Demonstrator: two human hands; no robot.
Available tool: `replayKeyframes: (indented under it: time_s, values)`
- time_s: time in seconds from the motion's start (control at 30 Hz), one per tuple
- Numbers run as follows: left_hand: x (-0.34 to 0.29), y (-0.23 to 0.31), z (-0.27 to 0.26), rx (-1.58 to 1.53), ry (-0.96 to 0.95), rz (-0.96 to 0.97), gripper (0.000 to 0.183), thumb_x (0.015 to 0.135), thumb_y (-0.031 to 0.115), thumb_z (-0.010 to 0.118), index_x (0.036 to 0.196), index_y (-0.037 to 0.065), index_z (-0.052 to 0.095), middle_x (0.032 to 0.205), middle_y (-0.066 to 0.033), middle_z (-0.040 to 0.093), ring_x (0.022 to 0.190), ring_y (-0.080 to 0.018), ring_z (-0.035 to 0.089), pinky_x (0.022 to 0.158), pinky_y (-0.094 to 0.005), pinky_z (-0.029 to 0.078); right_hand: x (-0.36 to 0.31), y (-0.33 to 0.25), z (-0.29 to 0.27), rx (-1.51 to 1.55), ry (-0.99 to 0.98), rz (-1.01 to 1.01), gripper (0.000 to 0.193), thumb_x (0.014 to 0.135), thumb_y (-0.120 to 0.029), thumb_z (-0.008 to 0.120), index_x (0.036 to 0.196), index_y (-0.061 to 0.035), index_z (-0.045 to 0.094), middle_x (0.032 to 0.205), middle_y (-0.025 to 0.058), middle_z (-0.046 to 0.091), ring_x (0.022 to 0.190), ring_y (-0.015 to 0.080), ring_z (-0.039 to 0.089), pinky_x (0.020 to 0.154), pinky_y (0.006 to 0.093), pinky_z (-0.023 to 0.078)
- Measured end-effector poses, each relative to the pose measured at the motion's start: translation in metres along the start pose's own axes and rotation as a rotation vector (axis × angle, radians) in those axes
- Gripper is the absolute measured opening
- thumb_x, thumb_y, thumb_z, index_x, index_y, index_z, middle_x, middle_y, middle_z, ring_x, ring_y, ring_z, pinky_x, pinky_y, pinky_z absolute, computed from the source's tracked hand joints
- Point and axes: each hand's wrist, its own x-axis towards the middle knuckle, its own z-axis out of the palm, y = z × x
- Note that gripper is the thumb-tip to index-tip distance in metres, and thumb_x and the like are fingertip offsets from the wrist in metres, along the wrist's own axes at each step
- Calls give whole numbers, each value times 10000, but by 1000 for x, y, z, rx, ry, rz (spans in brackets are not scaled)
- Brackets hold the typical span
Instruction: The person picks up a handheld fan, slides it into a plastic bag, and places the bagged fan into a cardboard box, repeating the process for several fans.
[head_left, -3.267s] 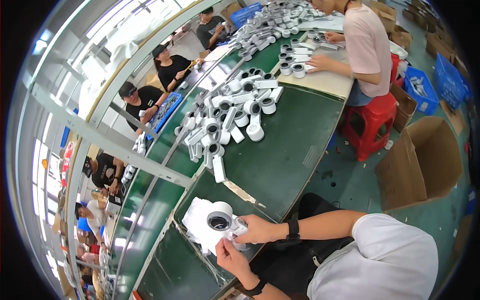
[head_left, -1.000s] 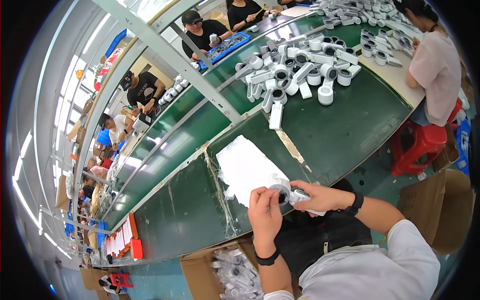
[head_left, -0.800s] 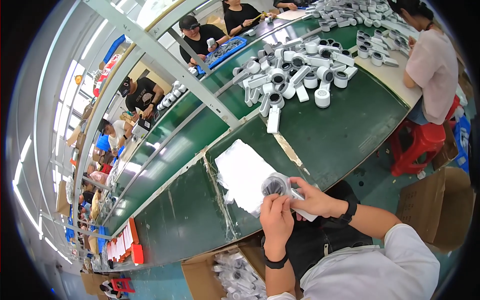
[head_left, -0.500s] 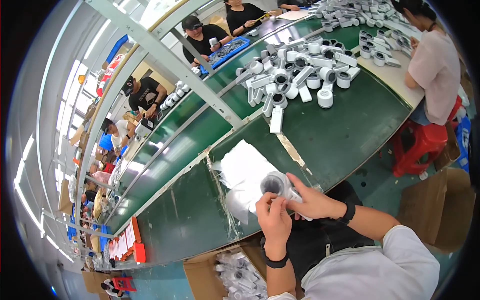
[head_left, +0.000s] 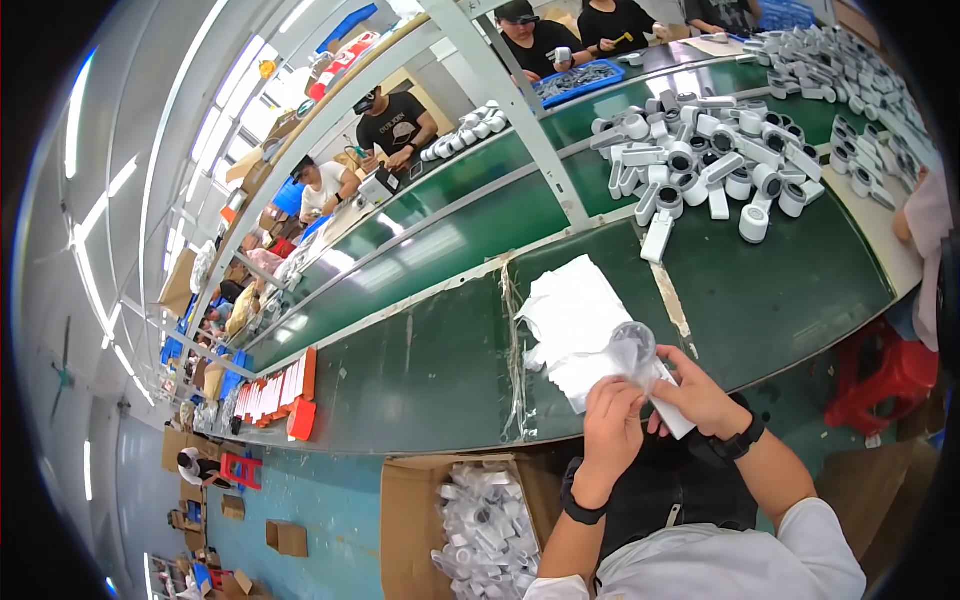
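Note:
In my right hand [head_left: 695,400] is a white handheld device [head_left: 676,420] with a round head and a flat handle; the fingers wrap its handle side. A clear plastic bag [head_left: 632,343] covers its round head. My left hand [head_left: 612,430] pinches the bag beside the head, its fingertips pressed together. Just beyond both hands, a stack of white, filmy plastic bags [head_left: 572,305] lies on the green table [head_left: 430,370]. What the right palm covers is hidden.
A pile of similar white devices [head_left: 715,165] sits at the far right of the table. Below the table edge stands a cardboard box [head_left: 410,520] with several bagged devices [head_left: 485,530]. Orange-red trays [head_left: 285,390] lie at the left; a metal post [head_left: 540,140] rises beyond. Several people work across.
My view has swung left, so the table things sit further right. The left hand has moved from the device's round head down to the bag near the handle, and the handle shows more.

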Motion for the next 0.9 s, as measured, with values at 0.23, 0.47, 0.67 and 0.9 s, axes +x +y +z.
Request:
replayKeyframes:
  time_s: [0.23,0.47,0.67,0.9]
  values:
    - [-10,-10,7,2,-20,-89,59,892,29,618,941,-4,616,864,-152,636,750,-313,579,664,-360,483,3,7,12,47,120,-48,663,919,-88,562,1448,-80,162,990,153,610,611,211,661,479,311,546]
    - [-16,-7,3,-213,-133,-268,64,915,38,590,942,7,639,877,-134,644,795,-291,597,708,-349,483,7,17,3,157,-2,-33,792,894,-26,550,1523,-131,80,1091,168,593,610,208,657,480,311,546]
    - [4,4,-11,-125,-172,-17,65,840,13,643,900,32,628,940,-99,611,877,-303,562,767,-371,457,20,48,3,-191,35,-381,772,879,6,567,1516,-98,143,1152,151,572,916,187,625,731,296,536]
    - [-13,0,-18,-231,-396,-174,67,858,19,632,920,45,638,909,-81,644,834,-251,602,750,-339,443,26,42,5,45,202,-303,556,954,-166,601,1406,-37,302,1134,112,591,1000,134,579,841,280,485]
